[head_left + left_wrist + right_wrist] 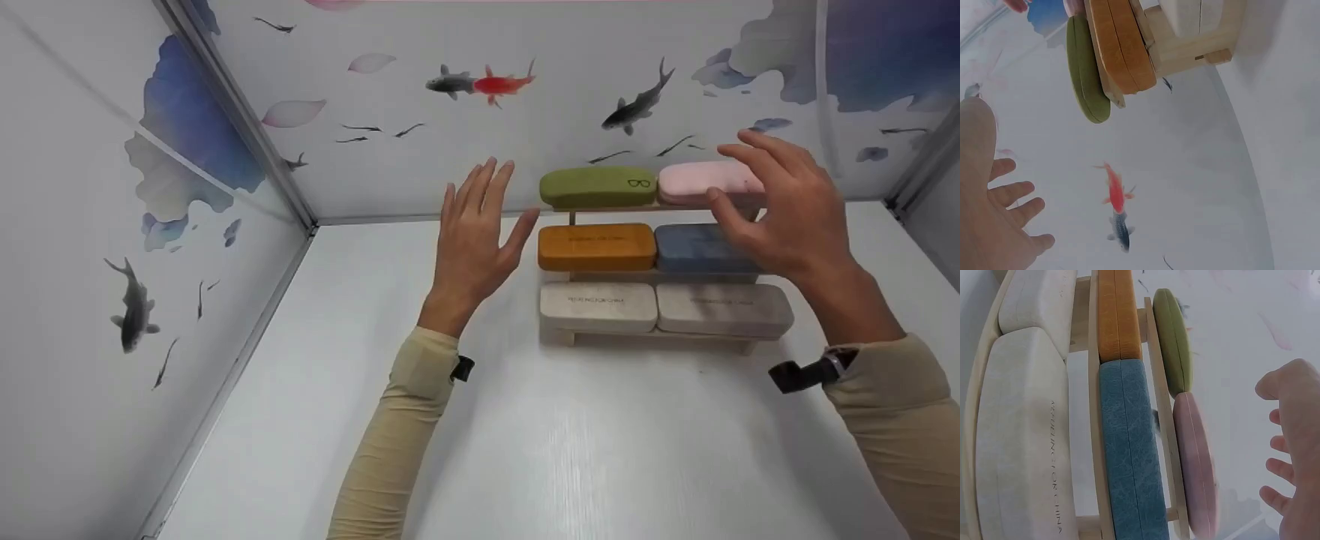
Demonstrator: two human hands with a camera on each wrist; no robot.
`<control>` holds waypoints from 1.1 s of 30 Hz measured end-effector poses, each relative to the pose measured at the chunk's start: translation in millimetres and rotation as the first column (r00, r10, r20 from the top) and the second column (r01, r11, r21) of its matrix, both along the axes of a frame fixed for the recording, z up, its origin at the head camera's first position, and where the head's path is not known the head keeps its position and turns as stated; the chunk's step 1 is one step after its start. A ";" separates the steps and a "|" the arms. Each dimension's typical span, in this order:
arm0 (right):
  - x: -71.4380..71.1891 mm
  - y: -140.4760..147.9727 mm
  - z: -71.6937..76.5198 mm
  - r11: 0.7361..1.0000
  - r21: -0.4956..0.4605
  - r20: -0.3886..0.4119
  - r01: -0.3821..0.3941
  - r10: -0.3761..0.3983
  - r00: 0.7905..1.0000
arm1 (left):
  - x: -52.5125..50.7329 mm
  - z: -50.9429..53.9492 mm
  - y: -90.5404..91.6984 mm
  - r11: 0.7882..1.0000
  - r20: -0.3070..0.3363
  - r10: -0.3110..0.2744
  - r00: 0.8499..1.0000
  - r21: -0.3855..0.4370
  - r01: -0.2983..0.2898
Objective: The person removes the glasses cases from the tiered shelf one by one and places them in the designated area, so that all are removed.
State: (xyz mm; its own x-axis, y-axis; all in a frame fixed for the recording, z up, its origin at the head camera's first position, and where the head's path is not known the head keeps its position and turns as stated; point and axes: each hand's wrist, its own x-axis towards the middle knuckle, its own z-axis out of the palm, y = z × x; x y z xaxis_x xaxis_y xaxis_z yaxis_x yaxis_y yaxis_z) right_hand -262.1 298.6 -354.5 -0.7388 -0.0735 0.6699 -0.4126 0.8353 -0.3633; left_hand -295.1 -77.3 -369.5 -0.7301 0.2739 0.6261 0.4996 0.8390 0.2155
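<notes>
Several glasses cases sit in pairs on a three-step wooden rack (1095, 410). The top step bears a green case (598, 187) with a glasses mark and a pink case (686, 184). An orange case (596, 247) and a blue case (1131, 450) share the middle step. Two off-white cases (598, 306) lie on the lowest one. My left hand (476, 232) hovers left of the rack, fingers spread, holding nothing. Over the right end, my right hand (787, 202) is raised with loosely bent fingers beside the pink case; the right wrist view shows a gap between them.
The rack stands on a white table (525, 450) close to the back wall (375, 165), which is painted with fish and petals. A left side panel (67, 300) meets it at a metal corner post (247, 120). Each wrist wears a black strap device (799, 376).
</notes>
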 end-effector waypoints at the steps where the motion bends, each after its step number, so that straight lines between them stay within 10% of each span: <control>1: 1.6 0.7 -1.2 1.000 -0.014 -0.012 -0.003 0.002 1.000 | 1.6 -2.2 0.0 1.000 -0.013 -0.014 1.000 0.006 0.014; 10: 19.1 4.3 -11.1 0.994 -0.112 -0.047 -0.003 -0.002 0.999 | 19.2 -23.6 0.5 0.987 0.048 -0.155 0.987 0.056 0.152; 18: 31.5 13.6 -24.2 0.986 -0.163 -0.058 0.029 -0.039 0.998 | 24.4 -46.0 -1.3 0.940 0.142 -0.338 0.930 0.101 0.326; 33: 46.9 29.8 -66.2 0.922 -0.374 -0.105 0.100 -0.149 0.983 | 19.4 -76.4 2.1 0.918 0.195 -0.376 0.906 0.214 0.334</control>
State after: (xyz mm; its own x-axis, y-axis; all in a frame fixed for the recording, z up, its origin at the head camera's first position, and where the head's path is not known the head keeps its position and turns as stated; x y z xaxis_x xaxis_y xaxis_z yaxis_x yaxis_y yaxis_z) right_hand -215.2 328.4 -420.7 -0.6319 0.2814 0.7222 -0.3776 0.7020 -0.6039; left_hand -275.7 -75.2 -445.8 -0.7323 0.4450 0.5154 0.6773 0.5546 0.4834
